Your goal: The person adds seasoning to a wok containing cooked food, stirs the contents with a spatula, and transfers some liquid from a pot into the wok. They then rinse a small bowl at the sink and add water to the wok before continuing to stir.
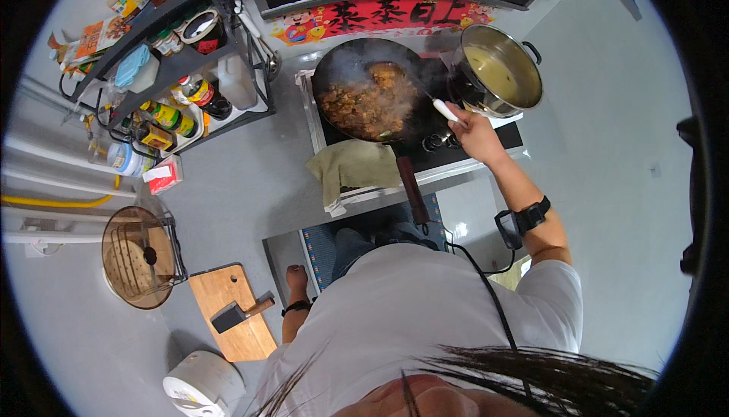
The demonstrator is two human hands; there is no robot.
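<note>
My right hand (474, 135) grips the white handle of a cooking utensil (444, 110); its metal end reaches into a black wok (336, 55) on the stove. Steam rises from browned, chopped food (370, 101) in the wok. The wok's dark handle (412, 190) points towards me. An olive-green cloth (356, 167) lies at the stove's front edge, beside that handle. My left hand (296, 276) hangs low by my side, next to the counter; its fingers look curled, but whether they are fully closed is unclear.
A steel pot (501, 69) of pale liquid stands right of the wok. A rack (171, 75) with bottles and jars is at the left. A cleaver (229, 317) lies on a wooden cutting board (219, 289); a white rice cooker (204, 383) is nearby. The stove (470, 155) has knobs in front.
</note>
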